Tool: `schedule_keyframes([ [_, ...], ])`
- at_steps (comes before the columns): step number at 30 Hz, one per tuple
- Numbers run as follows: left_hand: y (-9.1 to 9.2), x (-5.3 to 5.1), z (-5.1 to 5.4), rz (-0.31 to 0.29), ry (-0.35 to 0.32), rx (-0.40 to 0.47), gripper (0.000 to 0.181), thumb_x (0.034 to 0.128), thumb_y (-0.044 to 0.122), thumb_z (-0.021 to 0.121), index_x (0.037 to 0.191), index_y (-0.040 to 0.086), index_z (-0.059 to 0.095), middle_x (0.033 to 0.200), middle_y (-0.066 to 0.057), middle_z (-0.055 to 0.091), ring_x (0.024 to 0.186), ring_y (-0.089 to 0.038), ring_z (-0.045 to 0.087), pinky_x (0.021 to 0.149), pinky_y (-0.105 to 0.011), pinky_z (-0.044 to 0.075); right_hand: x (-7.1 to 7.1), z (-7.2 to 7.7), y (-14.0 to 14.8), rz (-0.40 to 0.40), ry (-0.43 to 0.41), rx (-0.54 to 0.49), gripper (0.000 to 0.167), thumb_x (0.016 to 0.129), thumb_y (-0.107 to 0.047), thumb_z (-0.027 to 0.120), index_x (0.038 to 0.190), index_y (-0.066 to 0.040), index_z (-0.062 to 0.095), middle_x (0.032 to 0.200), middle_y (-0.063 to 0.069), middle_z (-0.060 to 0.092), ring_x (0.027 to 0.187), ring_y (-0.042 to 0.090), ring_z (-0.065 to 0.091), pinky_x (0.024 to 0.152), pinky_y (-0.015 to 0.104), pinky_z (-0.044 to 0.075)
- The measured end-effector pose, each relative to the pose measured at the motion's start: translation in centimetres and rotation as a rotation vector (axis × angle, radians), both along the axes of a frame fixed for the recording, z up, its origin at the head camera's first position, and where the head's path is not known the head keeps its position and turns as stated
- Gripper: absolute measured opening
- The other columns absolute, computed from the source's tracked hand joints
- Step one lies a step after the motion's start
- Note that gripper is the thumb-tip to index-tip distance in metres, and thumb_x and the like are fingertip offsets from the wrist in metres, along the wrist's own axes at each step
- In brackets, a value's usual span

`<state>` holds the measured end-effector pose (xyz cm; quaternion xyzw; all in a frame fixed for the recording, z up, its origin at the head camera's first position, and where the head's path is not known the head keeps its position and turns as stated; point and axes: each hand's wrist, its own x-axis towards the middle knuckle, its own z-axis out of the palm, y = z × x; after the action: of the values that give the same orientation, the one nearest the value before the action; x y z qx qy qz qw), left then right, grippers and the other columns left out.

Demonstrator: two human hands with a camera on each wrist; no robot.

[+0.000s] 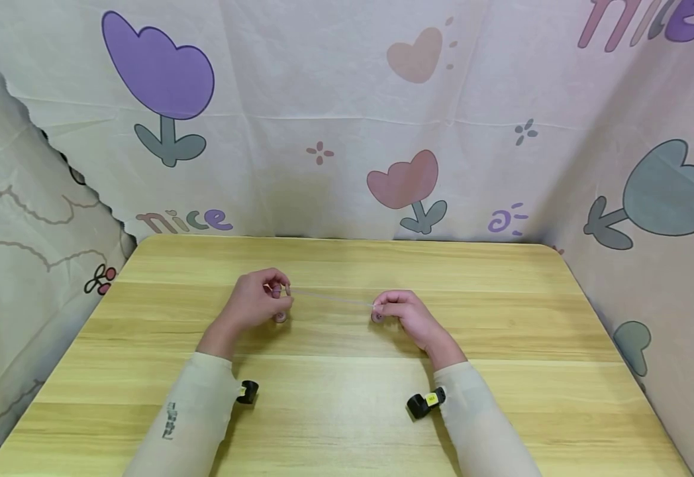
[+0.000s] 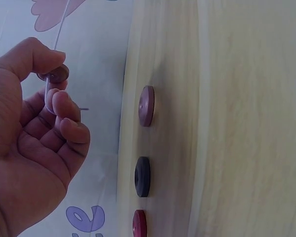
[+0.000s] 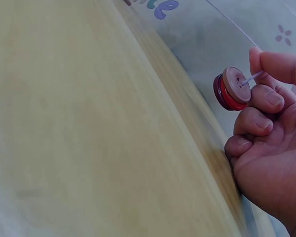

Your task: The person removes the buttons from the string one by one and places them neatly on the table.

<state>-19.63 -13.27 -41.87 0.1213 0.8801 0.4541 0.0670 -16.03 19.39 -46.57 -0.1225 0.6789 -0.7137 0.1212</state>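
A thin white string [image 1: 332,297] runs between the two hands above the table. My left hand [image 1: 254,299] pinches a brown button [image 2: 60,74] between thumb and forefinger, and the string also loops past its curled fingers with a short end sticking out. Below that hand a mauve button [image 2: 147,106], a black button [image 2: 143,177] and a red button [image 2: 139,223] lie in a row. Between thumb and forefinger my right hand [image 1: 408,315] pinches the string. Beside its fingertips hangs a small stack of threaded buttons, a pinkish-brown button [image 3: 237,85] in front of red ones.
The wooden table [image 1: 335,411] reaches back to a patterned cloth [image 1: 299,86], which also hangs at both sides. Black wrist cameras, one at the left sleeve [image 1: 189,404] and one at the right sleeve [image 1: 484,417], stick out inward over the table.
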Motion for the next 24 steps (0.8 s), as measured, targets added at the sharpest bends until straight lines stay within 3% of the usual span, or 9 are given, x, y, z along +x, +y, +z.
schedule_keyframes([
  [13,-0.5,0.2,0.4,0.006,0.043,-0.031,0.024,0.0772,0.008,0.074,0.100,0.008,0.066,0.079,-0.006,0.054,0.071,-0.022,0.051,0.057,-0.030,0.041,0.0,-0.1,0.1,0.002,-0.018,-0.021,0.023,0.093,-0.004,0.059,0.092,0.019,0.059,0.077,0.010,0.063,0.076,0.021,0.058,0.078,0.033,0.048],
  [18,-0.7,0.2,0.4,0.009,0.046,-0.023,0.024,0.0767,0.007,0.074,0.099,0.007,0.066,0.079,-0.006,0.054,0.070,-0.022,0.051,0.057,-0.030,0.042,0.0,-0.1,0.1,0.005,-0.019,-0.031,0.019,0.092,-0.004,0.059,0.090,0.015,0.061,0.077,0.009,0.063,0.076,0.021,0.057,0.078,0.033,0.047],
  [24,-1.2,0.2,0.3,0.019,0.041,-0.032,0.024,0.0776,0.008,0.073,0.100,0.006,0.067,0.082,-0.006,0.056,0.073,-0.023,0.052,0.064,-0.035,0.044,0.0,-0.1,0.1,0.011,-0.016,-0.035,0.019,0.092,-0.005,0.060,0.089,0.014,0.061,0.078,0.010,0.063,0.076,0.022,0.057,0.078,0.034,0.048],
])
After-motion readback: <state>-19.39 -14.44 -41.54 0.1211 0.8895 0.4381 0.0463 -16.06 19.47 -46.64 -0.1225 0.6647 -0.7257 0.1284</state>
